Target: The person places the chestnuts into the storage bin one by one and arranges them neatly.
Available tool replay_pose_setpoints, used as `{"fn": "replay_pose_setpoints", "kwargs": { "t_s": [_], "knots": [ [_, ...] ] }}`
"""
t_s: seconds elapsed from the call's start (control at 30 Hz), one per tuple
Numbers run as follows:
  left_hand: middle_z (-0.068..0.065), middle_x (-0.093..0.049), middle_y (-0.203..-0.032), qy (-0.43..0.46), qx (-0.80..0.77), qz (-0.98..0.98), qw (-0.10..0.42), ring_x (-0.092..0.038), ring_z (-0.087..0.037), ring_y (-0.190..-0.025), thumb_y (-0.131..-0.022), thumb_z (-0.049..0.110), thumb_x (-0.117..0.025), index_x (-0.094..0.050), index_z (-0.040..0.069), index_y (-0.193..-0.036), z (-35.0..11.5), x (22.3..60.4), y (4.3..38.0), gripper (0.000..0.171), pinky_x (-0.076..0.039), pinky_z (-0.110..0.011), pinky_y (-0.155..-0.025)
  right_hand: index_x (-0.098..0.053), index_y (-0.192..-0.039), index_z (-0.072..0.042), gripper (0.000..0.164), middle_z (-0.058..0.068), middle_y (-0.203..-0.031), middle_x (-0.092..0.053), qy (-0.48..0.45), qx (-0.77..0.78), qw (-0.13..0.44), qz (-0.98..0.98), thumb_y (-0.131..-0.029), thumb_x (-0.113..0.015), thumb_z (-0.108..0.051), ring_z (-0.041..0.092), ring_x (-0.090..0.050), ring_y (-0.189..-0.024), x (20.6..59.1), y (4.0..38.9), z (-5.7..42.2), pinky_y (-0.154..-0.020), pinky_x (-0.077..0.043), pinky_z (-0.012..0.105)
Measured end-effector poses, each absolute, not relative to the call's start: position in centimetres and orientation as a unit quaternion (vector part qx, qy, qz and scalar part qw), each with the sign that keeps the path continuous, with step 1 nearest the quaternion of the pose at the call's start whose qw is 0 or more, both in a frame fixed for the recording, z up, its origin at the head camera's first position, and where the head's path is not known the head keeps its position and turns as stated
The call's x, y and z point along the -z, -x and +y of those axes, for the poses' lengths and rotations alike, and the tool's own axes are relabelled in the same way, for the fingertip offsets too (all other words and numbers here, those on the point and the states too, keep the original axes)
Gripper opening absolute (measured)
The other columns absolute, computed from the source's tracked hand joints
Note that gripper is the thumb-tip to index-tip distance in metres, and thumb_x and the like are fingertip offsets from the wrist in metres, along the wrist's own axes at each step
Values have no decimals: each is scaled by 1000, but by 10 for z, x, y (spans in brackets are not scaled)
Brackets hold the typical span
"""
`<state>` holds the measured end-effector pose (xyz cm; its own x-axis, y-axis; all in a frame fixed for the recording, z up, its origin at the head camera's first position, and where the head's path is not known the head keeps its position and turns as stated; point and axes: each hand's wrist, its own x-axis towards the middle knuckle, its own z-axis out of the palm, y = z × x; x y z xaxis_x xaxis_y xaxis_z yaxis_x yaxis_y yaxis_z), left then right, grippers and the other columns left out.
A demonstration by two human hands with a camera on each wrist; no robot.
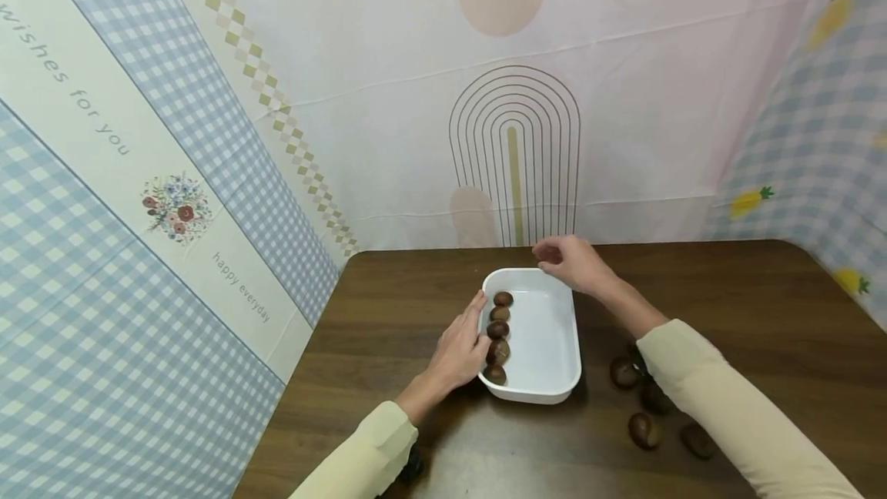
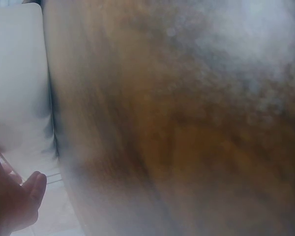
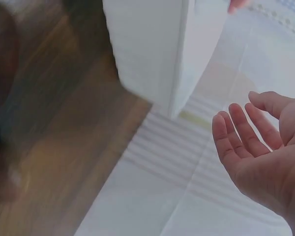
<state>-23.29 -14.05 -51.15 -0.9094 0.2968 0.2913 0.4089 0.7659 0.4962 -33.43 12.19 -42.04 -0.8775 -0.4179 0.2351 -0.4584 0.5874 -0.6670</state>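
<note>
A white rectangular tray (image 1: 543,345) stands on the table with a row of several brown chestnuts (image 1: 497,329) along its left wall. My left hand (image 1: 459,345) lies against the left side of the tray, fingers stretched along the rim; the left wrist view shows this hand (image 2: 19,196) only partly. Above the tray's far right corner, my right hand (image 1: 571,262) hovers with fingers loosely bent. In the right wrist view the right hand (image 3: 265,147) holds nothing, and the tray's outer wall (image 3: 147,54) is beside it.
Several loose chestnuts (image 1: 644,431) lie on the wooden table (image 1: 388,306) right of the tray, some partly covered by my right forearm. A patterned cloth (image 1: 388,137) hangs behind the table's far edge, and a checkered cloth (image 1: 69,291) hangs at the left.
</note>
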Motion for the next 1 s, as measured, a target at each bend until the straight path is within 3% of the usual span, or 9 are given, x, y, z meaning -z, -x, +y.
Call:
{"fn": "replay_pose_setpoints", "kwargs": {
  "t_s": [0.43,0.77,1.0],
  "knots": [
    [-9,-32,-172,189,289,-934,94,-44,-30,-150,-100,13,-52,-37,5,-164,-139,512,233,66,-40,-50,-118,-73,-121,4,25,22,-116,-74,-234,-371,41,-898,-99,-72,-8,39,-68,-108,414,311,206,-94,-53,57],
    [-8,-32,-173,190,291,-933,90,-42,-30,-151,-100,13,-51,-36,5,-165,-140,511,233,67,-40,-50,-118,-76,-118,-1,24,6,-108,-78,-255,-343,-7,-904,-97,-77,-12,24,-72,-100,432,277,250,-82,-57,32],
    [-10,-32,-172,192,292,-932,96,-43,-31,-150,-99,12,-51,-37,5,-164,-138,512,233,67,-40,-51,-117,-76,-120,-4,24,3,-111,-77,-270,-357,-36,-894,-97,-76,-12,18,-72,-100,445,250,264,-82,-58,30]
  ]
}}
